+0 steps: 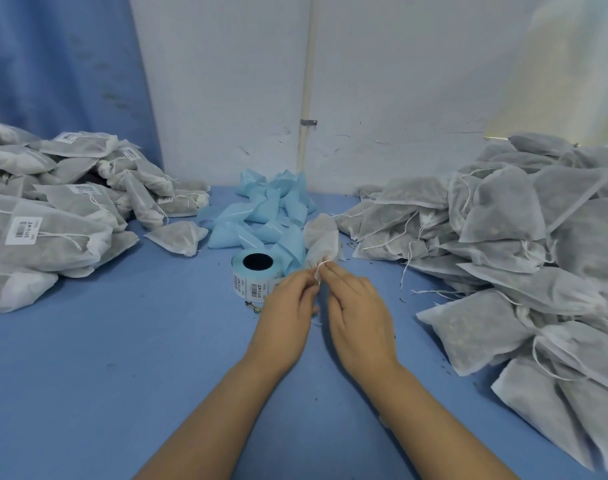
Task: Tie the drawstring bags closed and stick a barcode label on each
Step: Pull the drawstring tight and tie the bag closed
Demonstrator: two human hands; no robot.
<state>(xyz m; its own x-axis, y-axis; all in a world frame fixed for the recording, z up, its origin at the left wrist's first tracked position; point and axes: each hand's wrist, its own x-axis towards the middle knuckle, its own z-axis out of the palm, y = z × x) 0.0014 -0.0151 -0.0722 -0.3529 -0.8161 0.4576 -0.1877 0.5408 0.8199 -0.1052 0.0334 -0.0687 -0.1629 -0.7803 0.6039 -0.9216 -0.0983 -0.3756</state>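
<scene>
One drawstring bag in hand, mid-bench, just behind the label roll, neck gathered. Left hand and right hand both pinch its white drawstring in curled fingers. Step judged: tying the knot; no label visible on this bag. Next move likely needs the knot drawn tight, then one barcode label peeled from the roll. Labelled bags piled left, unlabelled bags piled right, blue backing strips behind the roll. Blue bench; scuffed white wall, blue curtain at left.
</scene>
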